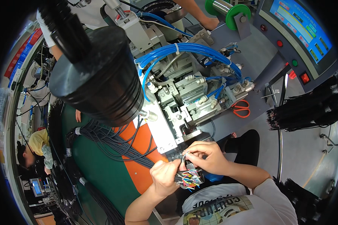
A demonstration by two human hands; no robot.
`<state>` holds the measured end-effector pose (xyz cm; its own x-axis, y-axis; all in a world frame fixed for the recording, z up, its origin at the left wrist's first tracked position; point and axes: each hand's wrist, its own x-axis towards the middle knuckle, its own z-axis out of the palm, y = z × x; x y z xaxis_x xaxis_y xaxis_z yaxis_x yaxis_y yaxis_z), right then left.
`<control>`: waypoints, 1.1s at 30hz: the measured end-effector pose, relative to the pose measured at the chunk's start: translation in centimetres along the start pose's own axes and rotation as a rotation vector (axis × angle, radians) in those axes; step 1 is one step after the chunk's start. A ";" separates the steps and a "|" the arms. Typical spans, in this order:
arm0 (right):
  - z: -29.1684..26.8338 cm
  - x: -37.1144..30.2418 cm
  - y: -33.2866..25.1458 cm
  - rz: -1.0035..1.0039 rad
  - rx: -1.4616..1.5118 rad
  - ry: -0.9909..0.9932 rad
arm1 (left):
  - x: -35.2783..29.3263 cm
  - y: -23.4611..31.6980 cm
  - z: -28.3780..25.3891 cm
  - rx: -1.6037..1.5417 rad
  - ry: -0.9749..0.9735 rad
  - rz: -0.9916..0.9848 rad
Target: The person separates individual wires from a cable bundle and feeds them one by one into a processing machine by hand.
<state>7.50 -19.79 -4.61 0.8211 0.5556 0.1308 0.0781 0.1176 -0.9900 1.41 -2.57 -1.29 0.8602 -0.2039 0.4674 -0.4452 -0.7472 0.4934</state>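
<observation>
My left hand is closed around the end of a black cable, its thumb toward the machine's front edge. Fingertips of my right hand pinch the thin pale wire end close to the left thumb. Just below both hands fans a bunch of stripped cable ends with red, yellow, green, blue and white wires. Right ahead of my fingers stands a metal bench machine with clamps and cylinders. Black cables run from the left toward my left hand.
A large black cylinder hangs at upper left. Blue air hoses arch over the machine. Red-handled scissors lie to its right. A control screen, a green wire spool and hanging black cables stand around. Other people work nearby.
</observation>
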 end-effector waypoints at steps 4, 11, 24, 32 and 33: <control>0.9 0.3 0.0 -0.437 -0.646 0.215 | -0.1 0.4 0.0 0.157 -0.021 0.087; -0.2 0.3 -0.7 -0.197 -0.632 0.045 | 0.2 0.5 -0.9 0.168 -0.175 -0.014; 0.0 0.0 -0.1 -0.180 -0.640 0.083 | 0.3 0.5 -1.3 0.102 -0.280 -0.068; 0.1 -0.1 0.1 -0.215 -0.675 0.113 | 0.4 0.4 -1.6 0.073 -0.319 -0.095; 0.2 -0.1 0.0 -0.222 -0.689 0.118 | 0.5 0.6 -1.6 0.080 -0.321 -0.092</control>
<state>7.29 -19.66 -4.64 0.7970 0.4818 0.3642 0.5557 -0.3487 -0.7547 1.21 -2.08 0.46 0.9359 -0.3123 0.1627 -0.3520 -0.8166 0.4575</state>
